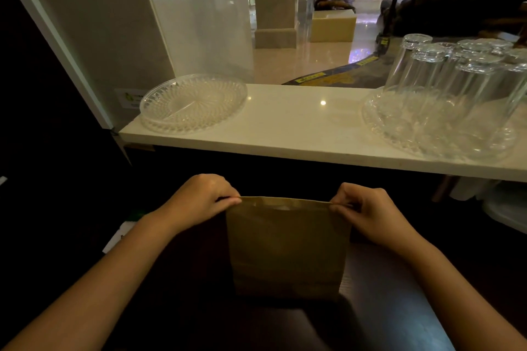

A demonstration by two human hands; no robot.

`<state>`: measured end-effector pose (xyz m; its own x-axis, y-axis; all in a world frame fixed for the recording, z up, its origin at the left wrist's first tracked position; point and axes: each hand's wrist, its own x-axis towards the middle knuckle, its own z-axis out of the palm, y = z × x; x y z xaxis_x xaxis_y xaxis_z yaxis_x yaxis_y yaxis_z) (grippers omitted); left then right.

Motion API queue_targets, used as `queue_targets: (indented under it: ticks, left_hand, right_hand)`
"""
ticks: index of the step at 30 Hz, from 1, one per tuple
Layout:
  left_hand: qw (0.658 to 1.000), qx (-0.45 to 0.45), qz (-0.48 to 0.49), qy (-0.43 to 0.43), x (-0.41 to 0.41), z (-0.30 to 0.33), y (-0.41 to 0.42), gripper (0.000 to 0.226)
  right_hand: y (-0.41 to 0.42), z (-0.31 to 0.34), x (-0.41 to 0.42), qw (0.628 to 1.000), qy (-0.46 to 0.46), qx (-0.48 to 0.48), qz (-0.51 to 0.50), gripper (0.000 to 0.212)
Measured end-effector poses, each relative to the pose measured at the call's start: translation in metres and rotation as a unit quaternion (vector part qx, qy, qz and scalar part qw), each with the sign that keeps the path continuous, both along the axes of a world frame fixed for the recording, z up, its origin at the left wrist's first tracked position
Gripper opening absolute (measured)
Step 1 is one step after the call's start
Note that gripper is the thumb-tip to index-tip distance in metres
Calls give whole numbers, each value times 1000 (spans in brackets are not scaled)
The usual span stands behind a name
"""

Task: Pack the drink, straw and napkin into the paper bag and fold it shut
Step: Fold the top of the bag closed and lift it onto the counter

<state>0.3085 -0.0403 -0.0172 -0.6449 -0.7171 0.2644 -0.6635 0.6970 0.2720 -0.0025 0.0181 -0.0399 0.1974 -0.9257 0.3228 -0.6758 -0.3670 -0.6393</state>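
Note:
A brown paper bag (288, 248) stands upright on the dark lower counter in front of me. My left hand (199, 199) pinches the bag's top left corner. My right hand (368, 214) pinches the top right corner. The top edge is pulled taut between both hands, with a narrow gap where a pale thing shows just inside. The drink, straw and napkin cannot be made out; the bag's inside is hidden.
A white raised ledge (299, 125) runs across above the bag. On it sit a clear glass plate (194, 102) at left and a glass tray (439, 134) with several upturned glasses (445, 77) at right. A white object (117, 236) lies left of my forearm.

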Motion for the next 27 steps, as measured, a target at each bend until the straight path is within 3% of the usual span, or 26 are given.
queue_targets:
  ticks: [5, 8, 12, 15, 17, 21, 27]
  left_hand:
    - [979, 69, 106, 159, -1, -24, 9, 8]
    - [967, 66, 143, 199, -3, -42, 19, 16]
    - [953, 80, 175, 232, -6, -66, 31, 52]
    - [943, 149, 201, 219, -3, -87, 40, 86]
    - [931, 211, 220, 199, -1, -102, 46, 94]
    - [899, 307, 236, 204, 4, -122, 50, 93]
    - [872, 316, 233, 292, -4, -119, 50, 71]
  right_hand:
    - [5, -14, -2, 997, -73, 17, -6, 31]
    - [10, -26, -4, 991, -124, 45, -33, 26]
    - [23, -40, 1, 987, -152, 47, -36, 38]
    - [34, -54, 3, 986, -140, 77, -54, 44]
    - [39, -65, 4, 984, -126, 100, -74, 47]
    - [48, -79, 1, 977, -141, 132, -95, 59]
    - [51, -82, 8, 973, -165, 124, -99, 51]
